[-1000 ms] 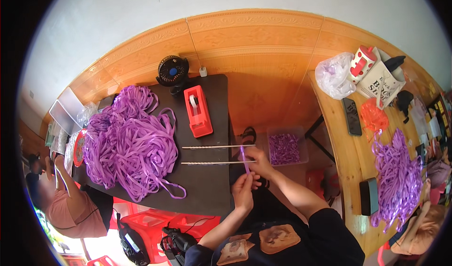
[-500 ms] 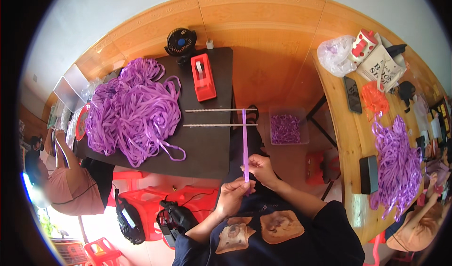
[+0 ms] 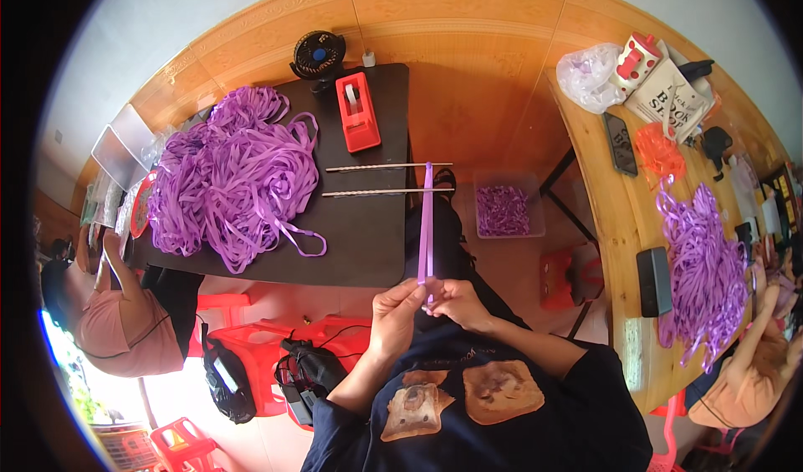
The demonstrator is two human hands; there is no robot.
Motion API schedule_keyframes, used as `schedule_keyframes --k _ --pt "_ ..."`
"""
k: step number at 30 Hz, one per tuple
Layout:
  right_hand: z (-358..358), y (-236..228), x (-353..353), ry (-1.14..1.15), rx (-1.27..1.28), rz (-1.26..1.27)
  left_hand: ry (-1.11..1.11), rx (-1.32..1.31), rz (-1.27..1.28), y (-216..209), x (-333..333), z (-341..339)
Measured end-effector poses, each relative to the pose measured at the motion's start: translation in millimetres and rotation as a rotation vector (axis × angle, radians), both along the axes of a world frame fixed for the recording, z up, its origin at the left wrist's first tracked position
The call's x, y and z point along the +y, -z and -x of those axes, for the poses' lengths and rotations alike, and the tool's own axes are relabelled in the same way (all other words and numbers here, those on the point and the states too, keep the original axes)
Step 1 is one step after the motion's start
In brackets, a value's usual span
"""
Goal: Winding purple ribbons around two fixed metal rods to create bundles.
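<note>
A narrow purple ribbon point(image 3: 425, 238) hangs round two thin metal rods, its top at the far rod point(image 3: 381, 168) and its strands crossing the near rod point(image 3: 376, 193). Both rods stick out past the right edge of the black table. The strands run down to my hands, held close together in front of my shirt. My left hand point(image 3: 393, 317) is closed, pinching the ribbon between thumb and forefinger. Beside it my right hand point(image 3: 460, 305) is closed too, its fingertips on the ribbon's lower end, where part of the ribbon is hidden.
A large purple ribbon heap point(image 3: 234, 179), a red tape dispenser point(image 3: 358, 114) and a small fan point(image 3: 319, 56) sit on the black table point(image 3: 360, 246). A clear bin point(image 3: 503, 211) holds purple pieces. Right, a wooden table point(image 3: 615, 246) bears more ribbon point(image 3: 703, 271) and a phone point(image 3: 620, 144). People sit both sides.
The two ribbon strands have spread apart, where before they lay as one band. My hands have come side by side, the left one rising in the picture. The whole view has shifted slightly.
</note>
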State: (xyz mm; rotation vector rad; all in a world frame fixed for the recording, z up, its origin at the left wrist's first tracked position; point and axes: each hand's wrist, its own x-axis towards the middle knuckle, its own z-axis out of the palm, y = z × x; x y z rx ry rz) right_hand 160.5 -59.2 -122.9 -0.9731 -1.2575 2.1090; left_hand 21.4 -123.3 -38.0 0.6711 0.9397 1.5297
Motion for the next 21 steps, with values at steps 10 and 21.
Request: schedule_keyframes --k 10,21 --pt "-9 16 -15 -0.189 0.054 0.185 0.235 0.034 0.281 55 -24 16" --pt "-13 9 -9 -0.243 0.008 0.173 0.116 0.168 0.324 56 6 10"
